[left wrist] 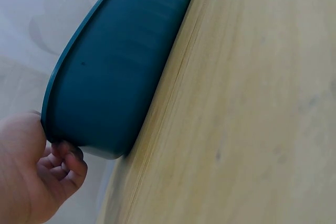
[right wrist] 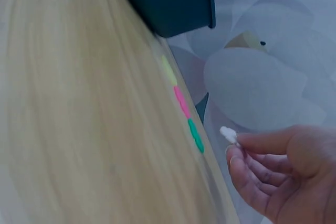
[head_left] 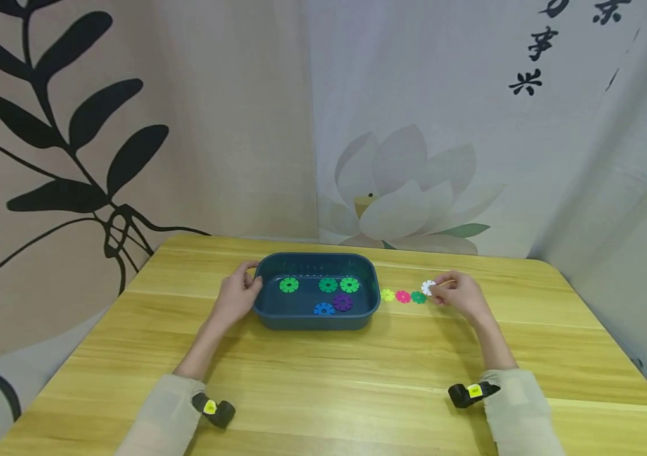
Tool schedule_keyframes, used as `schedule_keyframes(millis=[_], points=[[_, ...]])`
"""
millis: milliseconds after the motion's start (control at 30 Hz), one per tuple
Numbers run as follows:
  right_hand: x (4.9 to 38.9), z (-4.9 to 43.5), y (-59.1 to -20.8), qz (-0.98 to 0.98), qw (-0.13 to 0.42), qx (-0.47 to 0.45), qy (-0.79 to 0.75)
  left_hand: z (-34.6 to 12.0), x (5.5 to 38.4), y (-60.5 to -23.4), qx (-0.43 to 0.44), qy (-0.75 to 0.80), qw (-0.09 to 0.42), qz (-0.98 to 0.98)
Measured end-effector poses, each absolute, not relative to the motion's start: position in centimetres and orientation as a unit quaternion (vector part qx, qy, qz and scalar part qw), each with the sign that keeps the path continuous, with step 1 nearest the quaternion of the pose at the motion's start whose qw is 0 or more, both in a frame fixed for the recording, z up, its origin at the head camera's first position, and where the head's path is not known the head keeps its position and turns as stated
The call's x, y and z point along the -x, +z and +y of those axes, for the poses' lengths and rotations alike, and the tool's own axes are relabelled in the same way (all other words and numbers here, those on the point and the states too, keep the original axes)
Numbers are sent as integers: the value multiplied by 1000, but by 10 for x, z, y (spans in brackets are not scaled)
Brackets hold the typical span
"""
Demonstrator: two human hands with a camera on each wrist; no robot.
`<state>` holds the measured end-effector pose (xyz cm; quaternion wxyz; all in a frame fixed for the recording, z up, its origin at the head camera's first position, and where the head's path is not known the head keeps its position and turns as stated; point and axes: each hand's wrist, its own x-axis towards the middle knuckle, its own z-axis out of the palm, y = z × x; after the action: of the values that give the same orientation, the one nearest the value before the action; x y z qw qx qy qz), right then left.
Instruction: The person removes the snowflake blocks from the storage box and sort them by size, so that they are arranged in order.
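One white disc (head_left: 427, 288) — pinched narrowly by right grip (head_left: 461, 295); left grip (head_left: 237, 296) holds bin (head_left: 316, 323)

Table (head_left: 323, 392): yellow-brown wood, grain running mostly left to right, far corners rounded.
Basin (head_left: 314, 323): dark blue-green, oblong with rounded corners, standing upright on the far part of the table, slightly left of the middle.
Yellow disc (head_left: 388, 295): flat on the wood just right of the basin; whether the two touch is hard to tell.
Pink disc (head_left: 403, 297): flat, next to the right, its rim notched.
Green disc (head_left: 418, 297): flat, close beside the pink one, at the row's right end.
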<state>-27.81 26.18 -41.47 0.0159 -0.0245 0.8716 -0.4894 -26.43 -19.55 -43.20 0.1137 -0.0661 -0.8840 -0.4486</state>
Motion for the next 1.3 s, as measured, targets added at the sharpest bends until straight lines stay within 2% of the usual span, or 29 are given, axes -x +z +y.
schedule_keyframes(millis=[500, 1300], points=[[281, 272, -428, 873, 47, -47, -483, -195, 264, -431, 68, -451, 113, -883], [279, 268, -428, 900, 43, -45, -431, -194, 264, -432, 67, -451, 113, -883]])
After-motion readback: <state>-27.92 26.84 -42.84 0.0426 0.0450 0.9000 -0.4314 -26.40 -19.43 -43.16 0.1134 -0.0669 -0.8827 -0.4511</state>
